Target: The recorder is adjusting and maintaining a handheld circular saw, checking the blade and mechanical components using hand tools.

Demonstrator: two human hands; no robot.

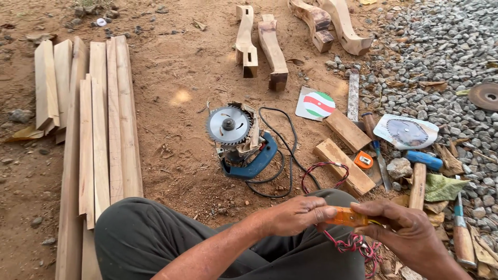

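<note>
Both hands meet over the lap: left hand (295, 213) pinches one end of the small orange tool (346, 217), right hand (407, 231) clamps the other, steadying it (red-white wire (353, 243) trails below). Circular saw (239, 140) rests blade-up on the dirt.

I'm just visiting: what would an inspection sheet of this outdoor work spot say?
Surface: bare dirt ground, gravel on the right.
Job's things: orange tool held between left hand and right hand; red-and-white wire hanging below it.
Clutter: circular saw, planks, carved wooden legs, wood blocks, tape measure, hammer, spare saw blade pack.
Grippers: both hands pinch the orange tool.
Cables: black saw cord looped on the dirt.
Surroundings: nothing seen.
</note>
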